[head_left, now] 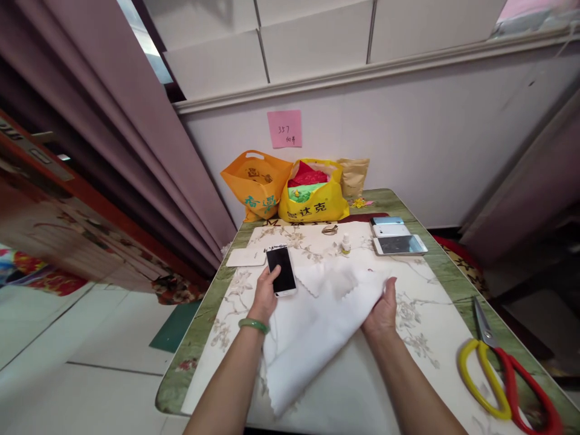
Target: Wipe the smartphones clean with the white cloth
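Black-screened phone (pixel 283 278) is being gripped by left hand (pixel 264 292), thumb over front; white cloth (pixel 317 338) is being pinched at edge by right hand (pixel 382 311).

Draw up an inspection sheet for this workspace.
Surface: green-edged table under a floral cover.
Job's things: phone, screen dark; white cloth, rumpled.
Clutter: scissors near the right edge; small bottle upright; three phone-like devices at right; orange bag and yellow bag at the back.
Hands: left hand holds the phone; right hand grips the cloth's edge.
Cables: nothing seen on the table.
Surroundings: pink note on the wall; curtain at left.
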A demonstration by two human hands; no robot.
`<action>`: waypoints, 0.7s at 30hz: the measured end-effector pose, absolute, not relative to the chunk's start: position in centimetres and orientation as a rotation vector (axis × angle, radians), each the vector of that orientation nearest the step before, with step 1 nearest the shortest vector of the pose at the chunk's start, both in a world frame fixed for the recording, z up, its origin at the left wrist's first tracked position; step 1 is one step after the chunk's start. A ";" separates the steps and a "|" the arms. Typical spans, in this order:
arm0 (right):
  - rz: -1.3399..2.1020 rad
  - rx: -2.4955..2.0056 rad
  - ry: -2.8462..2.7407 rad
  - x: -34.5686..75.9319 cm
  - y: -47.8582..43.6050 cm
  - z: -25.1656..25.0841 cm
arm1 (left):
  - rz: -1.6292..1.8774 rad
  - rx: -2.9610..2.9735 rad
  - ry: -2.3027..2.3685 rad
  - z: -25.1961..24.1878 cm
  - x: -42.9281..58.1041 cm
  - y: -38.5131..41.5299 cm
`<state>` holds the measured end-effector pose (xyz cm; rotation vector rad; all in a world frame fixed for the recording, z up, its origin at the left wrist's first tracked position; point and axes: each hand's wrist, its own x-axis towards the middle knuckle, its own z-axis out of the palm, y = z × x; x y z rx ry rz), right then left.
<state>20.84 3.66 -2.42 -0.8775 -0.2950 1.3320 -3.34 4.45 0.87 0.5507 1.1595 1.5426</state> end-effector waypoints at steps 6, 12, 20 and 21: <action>0.519 -1.359 -0.777 24.7 0.9 0.2 | 1.438 0.504 1.178 2.3 -4.5 -0.1; 0.292 -1.240 -1.753 25.0 -0.1 2.1 | 1.314 0.714 1.580 3.9 -6.6 -4.8; 0.261 -1.241 -2.202 21.4 6.4 -0.3 | 1.175 0.673 1.808 2.5 -7.5 -8.5; 0.245 -1.255 -2.235 21.0 7.2 -0.6 | 1.154 0.691 1.802 2.3 -7.0 -8.9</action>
